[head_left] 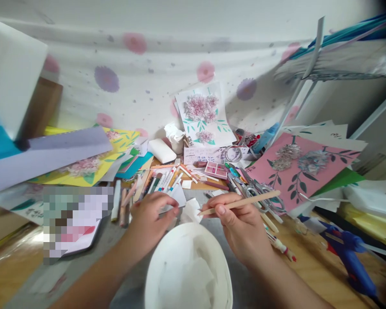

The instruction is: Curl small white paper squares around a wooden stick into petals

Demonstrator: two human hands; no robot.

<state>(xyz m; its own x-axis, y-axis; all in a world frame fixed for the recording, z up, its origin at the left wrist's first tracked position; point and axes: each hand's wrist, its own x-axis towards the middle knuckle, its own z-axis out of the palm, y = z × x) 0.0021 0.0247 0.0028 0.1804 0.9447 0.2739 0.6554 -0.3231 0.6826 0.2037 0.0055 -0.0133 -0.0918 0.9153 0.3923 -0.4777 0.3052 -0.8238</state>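
Observation:
My right hand (241, 223) grips a pale wooden stick (254, 200) whose thin end points left. That end reaches a small crumpled piece of white paper (193, 209), just beyond the container's rim. On the other side, my left hand (152, 219) hovers palm down with fingers curved. A gap shows between its thumb and forefinger, and I see nothing held there. Below and between both hands stands a white round container (154, 262) with pale paper-like pieces inside.
Markers (164, 180) lie crowded beyond my hands, with scissors (266, 195) to the right. A blue glue gun (350, 253) rests at far right, and a phone (80, 231) at left. A pink sheet (260, 171) and a white sheet (223, 101) bear paper flowers.

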